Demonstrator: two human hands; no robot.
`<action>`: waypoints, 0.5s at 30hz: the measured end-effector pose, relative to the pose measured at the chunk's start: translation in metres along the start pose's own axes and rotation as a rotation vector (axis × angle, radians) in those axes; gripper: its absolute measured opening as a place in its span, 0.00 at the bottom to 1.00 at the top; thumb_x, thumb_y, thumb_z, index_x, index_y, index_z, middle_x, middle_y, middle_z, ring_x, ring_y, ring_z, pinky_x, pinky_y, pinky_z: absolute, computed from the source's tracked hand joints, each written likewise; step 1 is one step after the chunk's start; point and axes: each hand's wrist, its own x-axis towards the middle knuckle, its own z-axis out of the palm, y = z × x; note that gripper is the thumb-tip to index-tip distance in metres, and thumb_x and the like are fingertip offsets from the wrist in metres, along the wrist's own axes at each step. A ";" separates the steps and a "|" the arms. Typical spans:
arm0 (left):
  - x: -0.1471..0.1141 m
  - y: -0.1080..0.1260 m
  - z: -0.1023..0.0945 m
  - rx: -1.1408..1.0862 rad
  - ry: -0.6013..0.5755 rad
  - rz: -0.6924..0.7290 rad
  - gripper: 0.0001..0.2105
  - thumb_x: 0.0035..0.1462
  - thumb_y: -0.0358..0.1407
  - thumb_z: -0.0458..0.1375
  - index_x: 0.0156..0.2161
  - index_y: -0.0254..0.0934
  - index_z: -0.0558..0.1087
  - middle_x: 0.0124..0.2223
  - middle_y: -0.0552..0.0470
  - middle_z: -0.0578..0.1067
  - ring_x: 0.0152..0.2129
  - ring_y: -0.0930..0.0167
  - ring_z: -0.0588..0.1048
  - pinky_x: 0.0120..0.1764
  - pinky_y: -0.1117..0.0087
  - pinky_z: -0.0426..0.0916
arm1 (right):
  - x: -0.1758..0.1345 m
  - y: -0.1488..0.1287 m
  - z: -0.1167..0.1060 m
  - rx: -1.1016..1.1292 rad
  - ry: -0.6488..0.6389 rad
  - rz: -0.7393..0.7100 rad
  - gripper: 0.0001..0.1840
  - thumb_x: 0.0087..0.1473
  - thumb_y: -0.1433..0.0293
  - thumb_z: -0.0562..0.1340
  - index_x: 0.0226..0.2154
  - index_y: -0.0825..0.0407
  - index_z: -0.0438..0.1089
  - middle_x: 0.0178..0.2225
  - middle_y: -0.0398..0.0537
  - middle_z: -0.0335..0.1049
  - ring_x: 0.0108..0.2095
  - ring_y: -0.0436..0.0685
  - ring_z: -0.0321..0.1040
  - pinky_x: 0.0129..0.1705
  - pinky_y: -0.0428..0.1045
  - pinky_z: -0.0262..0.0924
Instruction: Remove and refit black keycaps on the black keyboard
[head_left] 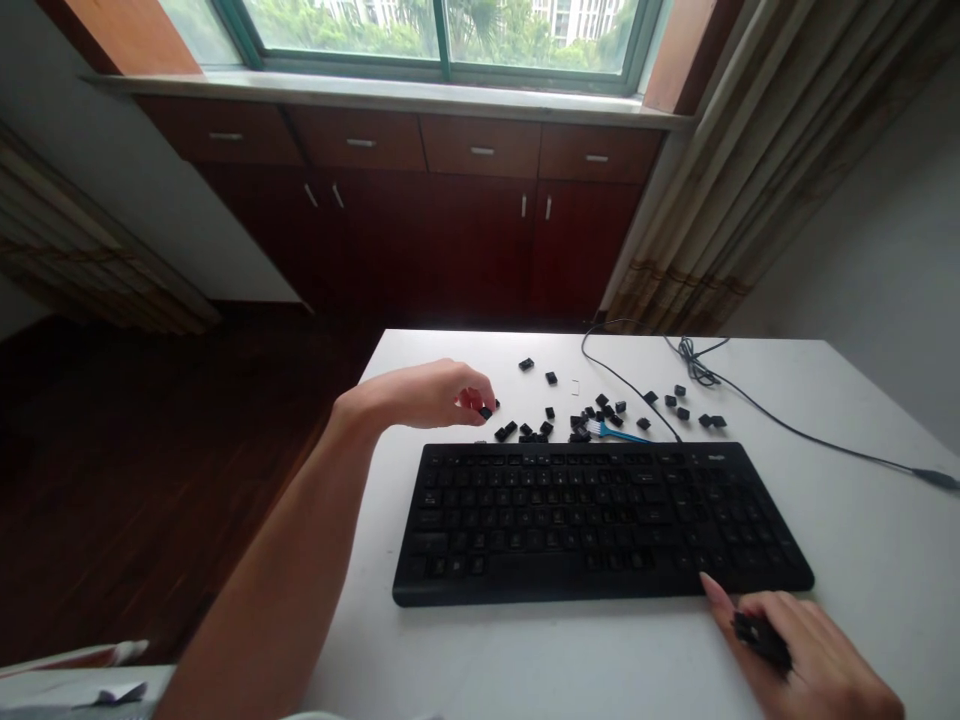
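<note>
A black keyboard (600, 525) lies on the white table. Above its far left corner, my left hand (442, 392) pinches a black keycap (486, 412) between thumb and fingertips. My right hand (817, 655) is at the keyboard's near right edge, its thumb tip against the rim. Its fingers curl round a dark black piece (761, 640), partly hidden, whose kind I cannot make out. Loose black keycaps (545, 428) lie scattered beyond the keyboard, and a blue brush (619, 432) with pale bristles rests among them. Some key places on the keyboard look bare.
The keyboard's cable (787, 408) runs across the table's right side, with a tied bundle (696, 362) near the far edge. Past the table stand dark red cabinets (442, 230) under a window. Curtains (712, 150) hang at the right and left.
</note>
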 end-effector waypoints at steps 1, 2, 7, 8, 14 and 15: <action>0.001 0.000 0.001 0.003 -0.006 -0.008 0.13 0.58 0.43 0.61 0.46 0.42 0.79 0.41 0.51 0.81 0.35 0.68 0.77 0.37 0.72 0.66 | -0.001 0.000 0.000 0.003 -0.003 0.006 0.23 0.61 0.50 0.61 0.25 0.50 0.69 0.23 0.42 0.69 0.24 0.53 0.67 0.30 0.50 0.54; 0.001 -0.001 0.001 0.006 -0.013 -0.016 0.13 0.58 0.43 0.61 0.45 0.42 0.79 0.41 0.51 0.81 0.35 0.68 0.77 0.37 0.72 0.66 | -0.001 -0.001 0.000 0.008 -0.006 0.012 0.23 0.61 0.50 0.61 0.25 0.50 0.69 0.23 0.41 0.69 0.24 0.53 0.66 0.30 0.50 0.54; 0.003 -0.002 0.004 0.032 -0.074 -0.083 0.11 0.55 0.42 0.62 0.42 0.42 0.79 0.40 0.51 0.80 0.33 0.67 0.76 0.36 0.72 0.66 | 0.000 -0.003 -0.001 -0.043 -0.007 -0.005 0.24 0.64 0.51 0.58 0.28 0.51 0.72 0.27 0.41 0.72 0.21 0.49 0.65 0.25 0.50 0.49; 0.003 -0.002 0.004 0.039 -0.081 -0.097 0.11 0.55 0.42 0.62 0.42 0.42 0.78 0.40 0.51 0.80 0.33 0.67 0.76 0.35 0.72 0.66 | 0.000 -0.003 -0.001 -0.053 0.000 -0.015 0.24 0.65 0.51 0.58 0.29 0.52 0.72 0.28 0.41 0.73 0.21 0.49 0.64 0.25 0.50 0.48; 0.008 -0.006 0.006 0.071 -0.128 -0.163 0.11 0.54 0.42 0.62 0.42 0.43 0.79 0.41 0.51 0.80 0.34 0.67 0.76 0.33 0.72 0.65 | -0.001 0.000 -0.002 0.036 0.011 -0.038 0.22 0.60 0.54 0.64 0.22 0.51 0.68 0.21 0.40 0.67 0.21 0.50 0.63 0.29 0.49 0.52; 0.009 -0.006 0.006 0.074 -0.135 -0.167 0.11 0.54 0.42 0.62 0.41 0.43 0.79 0.41 0.51 0.80 0.33 0.67 0.76 0.33 0.72 0.64 | -0.001 0.000 -0.002 0.043 0.015 -0.033 0.22 0.60 0.55 0.65 0.22 0.51 0.68 0.21 0.40 0.66 0.21 0.50 0.62 0.29 0.49 0.52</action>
